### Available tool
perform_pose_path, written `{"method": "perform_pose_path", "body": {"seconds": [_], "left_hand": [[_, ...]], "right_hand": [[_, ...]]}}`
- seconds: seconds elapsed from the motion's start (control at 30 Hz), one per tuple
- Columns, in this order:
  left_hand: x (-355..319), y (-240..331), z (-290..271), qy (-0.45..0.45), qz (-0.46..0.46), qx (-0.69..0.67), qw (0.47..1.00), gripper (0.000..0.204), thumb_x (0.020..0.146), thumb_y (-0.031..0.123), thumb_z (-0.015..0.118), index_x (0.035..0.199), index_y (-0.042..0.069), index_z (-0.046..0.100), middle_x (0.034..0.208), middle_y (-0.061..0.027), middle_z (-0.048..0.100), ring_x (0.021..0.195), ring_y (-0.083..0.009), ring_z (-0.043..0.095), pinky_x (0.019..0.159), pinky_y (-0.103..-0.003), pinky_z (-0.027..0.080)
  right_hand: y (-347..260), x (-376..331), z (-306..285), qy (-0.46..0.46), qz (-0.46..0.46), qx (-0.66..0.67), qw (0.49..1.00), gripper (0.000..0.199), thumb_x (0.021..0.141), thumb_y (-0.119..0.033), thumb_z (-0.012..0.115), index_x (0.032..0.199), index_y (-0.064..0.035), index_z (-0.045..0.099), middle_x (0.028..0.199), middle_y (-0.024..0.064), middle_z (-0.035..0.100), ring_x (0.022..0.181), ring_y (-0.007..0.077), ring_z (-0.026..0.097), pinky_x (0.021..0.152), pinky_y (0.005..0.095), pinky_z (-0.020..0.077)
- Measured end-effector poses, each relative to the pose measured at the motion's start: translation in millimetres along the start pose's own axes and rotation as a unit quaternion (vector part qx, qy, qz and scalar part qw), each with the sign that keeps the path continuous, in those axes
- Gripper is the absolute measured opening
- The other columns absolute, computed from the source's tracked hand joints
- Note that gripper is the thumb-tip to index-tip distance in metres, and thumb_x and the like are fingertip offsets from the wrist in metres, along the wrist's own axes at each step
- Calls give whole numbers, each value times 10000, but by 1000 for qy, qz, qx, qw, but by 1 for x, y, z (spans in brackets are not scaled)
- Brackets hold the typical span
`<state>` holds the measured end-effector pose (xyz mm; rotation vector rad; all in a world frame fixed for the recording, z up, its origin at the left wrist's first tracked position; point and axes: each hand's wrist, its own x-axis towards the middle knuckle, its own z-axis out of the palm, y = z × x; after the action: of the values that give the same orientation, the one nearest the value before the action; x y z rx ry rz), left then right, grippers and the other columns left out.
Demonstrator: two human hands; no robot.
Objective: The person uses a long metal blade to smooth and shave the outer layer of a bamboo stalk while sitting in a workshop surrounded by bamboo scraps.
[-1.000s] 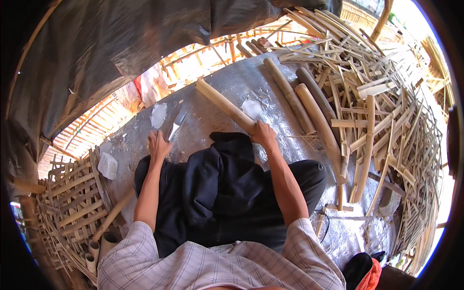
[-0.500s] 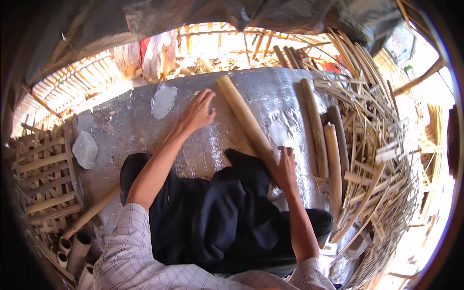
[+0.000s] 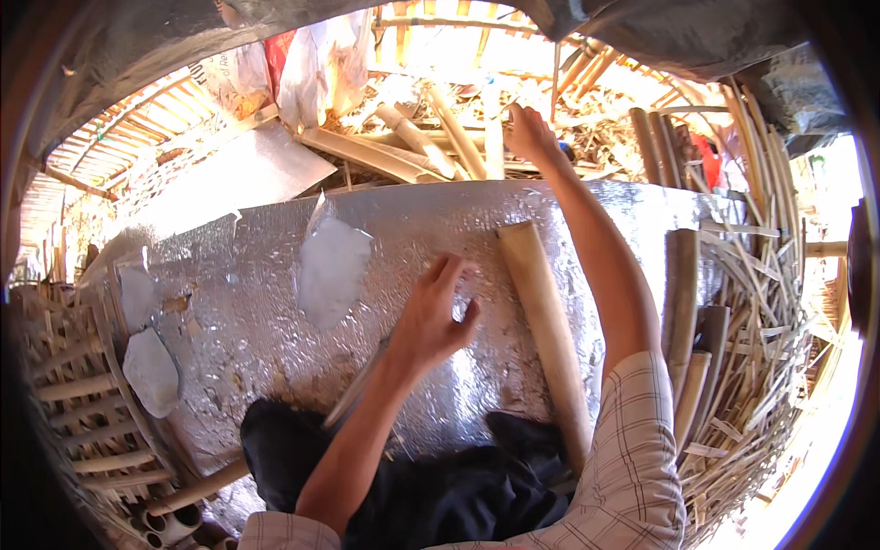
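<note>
My right hand [image 3: 533, 137] reaches out past the far edge of the silvery mat [image 3: 431, 215]. Its fingers are bent together among split bamboo pieces [image 3: 445, 128]; whatever they hold, if anything, is hidden. Over the middle of the mat hovers my left hand [image 3: 431, 316], fingers loosely curled and apart, with nothing in them. A bamboo tube [image 3: 548, 339] lies lengthwise to the right of the left hand, untouched, its near end by my dark-clothed leg [image 3: 527, 445]. Partly under my left forearm is a thin grey blade-like strip [image 3: 356, 385].
Several bamboo poles [image 3: 680, 302] lie along the right side, beside a heap of thin strips [image 3: 756, 367]. A woven bamboo lattice [image 3: 87, 394] and a pale stone-like lump [image 3: 151, 371] are on the left. Dark sheeting [image 3: 660, 46] hangs overhead.
My right hand has let go of the bamboo tube and moved far forward, beyond the mat. The view has shifted forward, and my left hand stays open over the mat.
</note>
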<state>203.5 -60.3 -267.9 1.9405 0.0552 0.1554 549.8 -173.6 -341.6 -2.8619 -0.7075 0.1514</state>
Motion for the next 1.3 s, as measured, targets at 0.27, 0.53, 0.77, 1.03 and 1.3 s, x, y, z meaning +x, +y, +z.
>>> {"method": "perform_pose_path", "body": {"seconds": [0.27,0.53,0.77,1.03,1.3], "left_hand": [[9,-13,1,37,-67,-68,995,224,801,-64,653,994,32,596,948,-113,652,849,-232,712,696,-323,612],[10,-11,26,47,-15,148,988,220,744,60,688,927,72,566,837,-71,574,709,-210,631,567,-316,535],[11,-9,24,-7,-15,202,979,317,760,170,699,1017,70,542,942,-64,546,863,-196,636,684,-293,571],[6,-9,22,-2,-2,201,980,345,767,179,693,1051,61,537,995,-95,550,971,-235,630,740,-320,583],[1,-8,20,27,8,148,989,358,800,144,688,1103,26,537,1021,-129,554,981,-291,635,752,-376,590]], "right_hand": [[51,98,114,-307,-18,-119,944,371,817,-160,664,1145,10,688,1087,244,733,1019,347,724,873,436,581],[107,29,244,-320,53,-64,944,852,756,-519,750,1504,-216,478,1187,290,689,1247,480,581,1096,552,409],[123,-8,277,-289,21,11,957,674,697,-415,785,1273,-107,620,1164,153,723,1125,351,666,1103,456,386],[77,20,241,-176,86,0,981,431,747,-241,758,1153,-202,620,1123,170,674,1140,474,572,953,507,514],[71,79,184,-133,215,424,870,420,804,-222,734,1179,-107,583,997,187,707,803,282,692,711,458,587]]}}
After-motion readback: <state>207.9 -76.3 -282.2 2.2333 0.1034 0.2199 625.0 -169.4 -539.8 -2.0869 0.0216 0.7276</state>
